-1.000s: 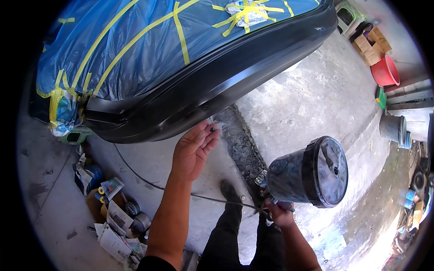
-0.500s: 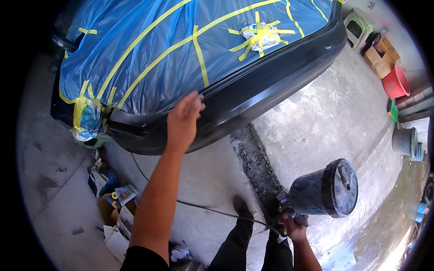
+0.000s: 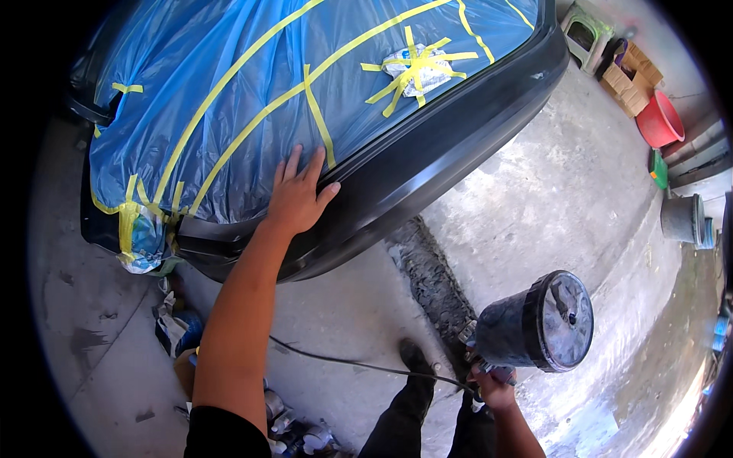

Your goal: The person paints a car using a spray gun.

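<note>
My left hand (image 3: 298, 197) is open, fingers spread, over the edge of the black bumper (image 3: 427, 172) where blue plastic sheeting (image 3: 237, 114) meets it. Whether its palm presses down I cannot tell. Yellow masking tape (image 3: 321, 114) runs across the sheeting, and more strips cross over a crumpled paper patch (image 3: 417, 70). Down at the right, my right hand (image 3: 492, 385) is closed around the handle of a spray gun (image 3: 477, 355). A dark, paint-stained cup (image 3: 534, 324) with a round lid sits on the gun. The fingertips on the handle are partly hidden.
A dark hose (image 3: 343, 362) trails from the gun across the concrete floor. A rough trench (image 3: 431, 278) cuts through the floor. Along the right wall stand a stool (image 3: 586, 37), a cardboard box (image 3: 630, 76), a red bucket (image 3: 660, 120) and a grey bucket (image 3: 681, 219). Cans and clutter (image 3: 301, 431) lie at lower left.
My left hand has gone from loosely curled to spread, and shifted slightly left and down on the bumper's edge. The spray gun stays in my right hand. The whole view has shifted a little.
</note>
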`<state>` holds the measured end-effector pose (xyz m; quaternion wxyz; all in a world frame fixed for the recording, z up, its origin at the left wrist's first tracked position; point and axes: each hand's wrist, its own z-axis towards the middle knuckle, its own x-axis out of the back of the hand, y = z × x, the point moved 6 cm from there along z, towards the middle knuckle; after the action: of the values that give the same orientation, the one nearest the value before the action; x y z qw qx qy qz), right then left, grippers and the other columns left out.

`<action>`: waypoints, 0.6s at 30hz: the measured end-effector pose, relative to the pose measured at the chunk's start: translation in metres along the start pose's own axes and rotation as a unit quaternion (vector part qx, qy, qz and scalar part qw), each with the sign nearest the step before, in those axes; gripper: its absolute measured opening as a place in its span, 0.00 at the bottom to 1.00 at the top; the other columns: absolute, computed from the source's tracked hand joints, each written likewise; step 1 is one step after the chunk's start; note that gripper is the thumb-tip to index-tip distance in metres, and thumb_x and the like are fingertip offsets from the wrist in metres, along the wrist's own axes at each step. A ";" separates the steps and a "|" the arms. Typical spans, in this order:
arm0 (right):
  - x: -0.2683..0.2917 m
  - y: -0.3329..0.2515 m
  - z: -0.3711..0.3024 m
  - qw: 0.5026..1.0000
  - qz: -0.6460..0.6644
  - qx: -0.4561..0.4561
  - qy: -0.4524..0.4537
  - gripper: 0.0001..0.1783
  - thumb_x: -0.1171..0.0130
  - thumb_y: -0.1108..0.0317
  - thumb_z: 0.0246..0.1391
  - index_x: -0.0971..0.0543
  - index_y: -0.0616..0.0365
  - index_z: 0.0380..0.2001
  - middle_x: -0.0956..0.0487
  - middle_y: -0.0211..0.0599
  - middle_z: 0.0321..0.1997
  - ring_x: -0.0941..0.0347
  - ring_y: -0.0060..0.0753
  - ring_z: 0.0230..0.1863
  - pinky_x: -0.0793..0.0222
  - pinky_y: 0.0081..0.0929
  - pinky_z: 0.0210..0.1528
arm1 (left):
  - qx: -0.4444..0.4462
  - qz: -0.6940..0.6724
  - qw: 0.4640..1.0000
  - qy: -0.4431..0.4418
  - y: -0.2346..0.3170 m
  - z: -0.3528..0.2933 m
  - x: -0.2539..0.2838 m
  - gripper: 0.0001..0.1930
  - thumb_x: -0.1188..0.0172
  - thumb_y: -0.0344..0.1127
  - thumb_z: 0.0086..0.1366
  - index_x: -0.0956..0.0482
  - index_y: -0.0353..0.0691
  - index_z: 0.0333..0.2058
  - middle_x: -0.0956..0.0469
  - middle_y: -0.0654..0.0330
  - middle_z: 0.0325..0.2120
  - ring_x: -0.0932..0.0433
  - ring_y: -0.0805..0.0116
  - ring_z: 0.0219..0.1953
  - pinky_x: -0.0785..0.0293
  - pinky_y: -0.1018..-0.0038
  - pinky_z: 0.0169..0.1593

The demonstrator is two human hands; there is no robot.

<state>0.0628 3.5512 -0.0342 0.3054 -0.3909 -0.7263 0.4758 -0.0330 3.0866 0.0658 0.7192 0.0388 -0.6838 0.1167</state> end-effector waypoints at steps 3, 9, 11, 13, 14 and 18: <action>-0.002 -0.001 0.004 0.999 -0.031 0.032 -0.020 0.03 0.43 0.79 0.43 0.22 0.63 0.24 0.21 0.38 0.26 0.23 0.33 0.28 0.28 0.28 0.32 | -0.004 0.028 0.999 -0.041 -0.009 -0.012 0.002 0.34 0.56 0.54 0.66 0.49 0.38 0.63 0.36 0.47 0.56 0.54 0.50 0.66 0.58 0.53 0.64; 0.006 -0.007 0.009 0.999 0.039 0.011 -0.007 0.03 0.43 0.79 0.45 0.22 0.63 0.27 0.21 0.37 0.27 0.23 0.31 0.29 0.28 0.27 0.31 | -0.039 0.056 0.995 -0.067 -0.024 -0.021 0.016 0.34 0.55 0.53 0.65 0.48 0.38 0.62 0.33 0.50 0.55 0.53 0.52 0.67 0.56 0.55 0.65; 0.006 -0.009 0.012 0.998 0.063 -0.026 -0.012 0.05 0.44 0.79 0.46 0.23 0.62 0.30 0.21 0.36 0.30 0.24 0.29 0.30 0.29 0.27 0.30 | -0.023 -0.006 0.998 -0.052 -0.025 -0.021 0.024 0.34 0.53 0.53 0.65 0.46 0.37 0.62 0.27 0.51 0.50 0.49 0.54 0.65 0.55 0.56 0.65; 0.015 0.006 0.009 0.996 0.081 -0.035 -0.010 0.08 0.44 0.79 0.49 0.24 0.62 0.35 0.22 0.35 0.33 0.25 0.25 0.32 0.29 0.25 0.30 | -0.006 -0.040 0.998 -0.041 -0.027 -0.026 0.025 0.31 0.50 0.44 0.66 0.46 0.36 0.62 0.30 0.49 0.52 0.42 0.53 0.63 0.48 0.59 0.63; 0.013 0.002 0.010 0.999 0.046 0.010 -0.026 0.09 0.43 0.78 0.49 0.24 0.61 0.36 0.22 0.35 0.31 0.25 0.25 0.30 0.29 0.24 0.30 | 0.022 -0.168 0.986 0.003 -0.037 -0.033 0.025 0.29 0.49 0.40 0.65 0.45 0.35 0.61 0.32 0.48 0.54 0.40 0.54 0.62 0.44 0.61 0.61; 0.020 -0.027 0.017 0.999 0.007 0.020 -0.027 0.07 0.41 0.74 0.47 0.23 0.60 0.32 0.22 0.34 0.26 0.25 0.27 0.29 0.30 0.26 0.32 | 0.062 -0.206 0.968 0.130 -0.015 -0.047 0.055 0.25 0.47 0.29 0.64 0.40 0.36 0.60 0.32 0.49 0.49 0.29 0.61 0.49 0.33 0.70 0.51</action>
<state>0.0317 3.5545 -0.0140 0.2898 -0.3768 -0.7219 0.5029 0.0183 3.0886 0.1191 0.8066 0.2076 -0.5533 0.0119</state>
